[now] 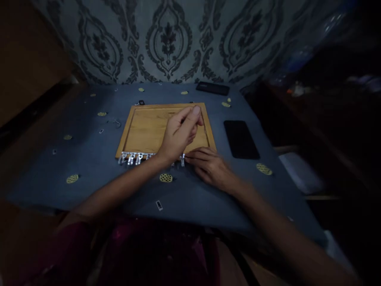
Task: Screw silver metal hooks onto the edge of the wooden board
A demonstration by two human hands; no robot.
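A shallow wooden frame with a raised rim (166, 106) lies flat on the table. Along its near edge runs a metal strip of hooks (131, 157), partly hidden behind my left forearm. My left hand (181, 129) is above the frame's right half, closed with the thumb pressed against curled fingers; anything inside the grip is too small or hidden to make out. At the frame's near right corner, my right hand (212, 169) has its fingers together on the right end of the hook strip, the fingertips partly covering it.
A black phone (241, 139) lies right of the frame, and another dark phone-like object (212, 88) is at the back. A small curved hook-like piece (116, 124) sits left of the frame. The patterned blue tablecloth (190, 202) covers the table, with a patterned curtain (168, 43) behind.
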